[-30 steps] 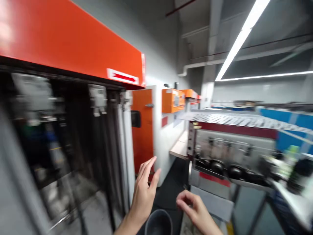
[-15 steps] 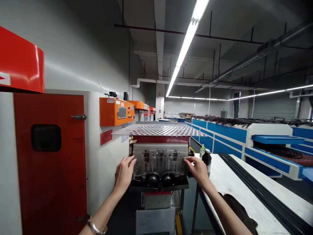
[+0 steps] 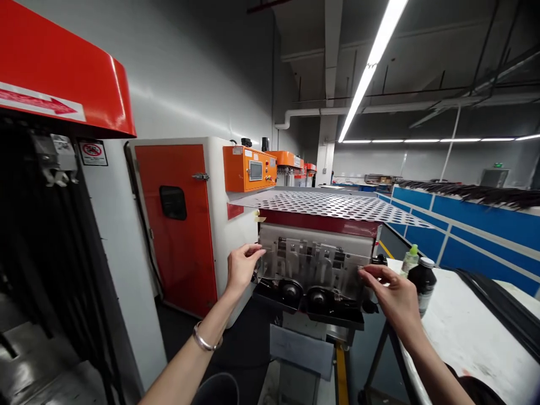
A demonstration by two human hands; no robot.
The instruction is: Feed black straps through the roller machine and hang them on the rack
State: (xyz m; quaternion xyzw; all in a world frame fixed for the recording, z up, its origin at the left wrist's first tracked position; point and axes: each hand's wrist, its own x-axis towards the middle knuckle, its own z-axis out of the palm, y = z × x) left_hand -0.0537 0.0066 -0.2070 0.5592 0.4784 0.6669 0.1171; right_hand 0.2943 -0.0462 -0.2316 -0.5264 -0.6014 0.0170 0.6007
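Note:
A clear plastic guard covers the front of a machine, with metal mechanism parts visible behind it. My left hand pinches the guard's left edge, a metal bangle on its wrist. My right hand reaches in from the right, its fingertips on the guard's right edge. Below the guard sit black rollers on a dark ledge. Above it lies a perforated metal top plate with a dark red band beneath.
To the right stand a black bottle and a green-capped bottle on a white table. Left are a red door, an orange control box and a red-topped cabinet. A dark bin sits below.
The view has swung from the red-topped cabinet to the machine front. My hands have risen from low in view onto the guard's sides and stay there across the last two frames.

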